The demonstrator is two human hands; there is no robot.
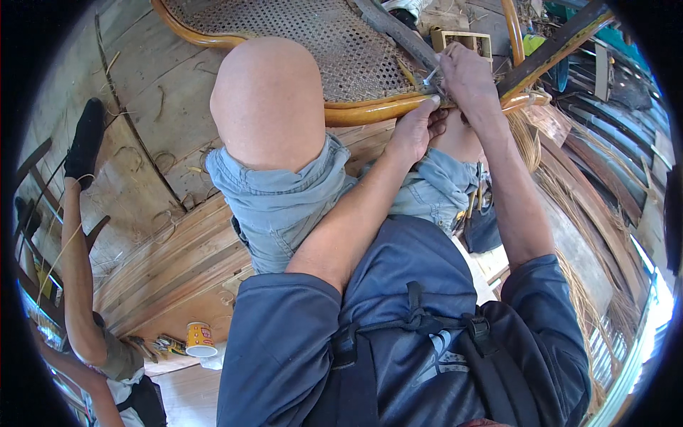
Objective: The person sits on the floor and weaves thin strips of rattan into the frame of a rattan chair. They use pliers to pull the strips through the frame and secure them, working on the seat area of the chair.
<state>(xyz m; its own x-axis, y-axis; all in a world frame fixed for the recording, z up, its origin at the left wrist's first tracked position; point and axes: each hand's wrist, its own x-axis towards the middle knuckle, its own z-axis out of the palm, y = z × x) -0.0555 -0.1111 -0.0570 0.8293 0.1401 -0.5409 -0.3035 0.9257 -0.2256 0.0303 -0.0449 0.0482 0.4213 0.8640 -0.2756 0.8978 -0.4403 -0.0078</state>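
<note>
A rattan chair frame with glossy orange-brown poles point(373, 112) and a woven cane panel point(334, 53) lies across in front of my knees. A dark pole point(405, 34) meets the glossy front pole at a joint between my hands. My left hand point(416, 134) is closed at this joint, thumb on the pole and fingers curled below it. Just above and to the right, my right hand point(466, 80) is closed in a fist against the joint. A thin pale piece shows by its fingers; what it grips is mostly hidden.
Long rattan strands point(576, 192) and dark poles lie at the right. A small wooden box point(464, 41) stands beyond my right hand. At the lower left are an orange-yellow cup point(200, 338) and hand tools point(169, 345). Another person's leg point(73, 256) shows at the left.
</note>
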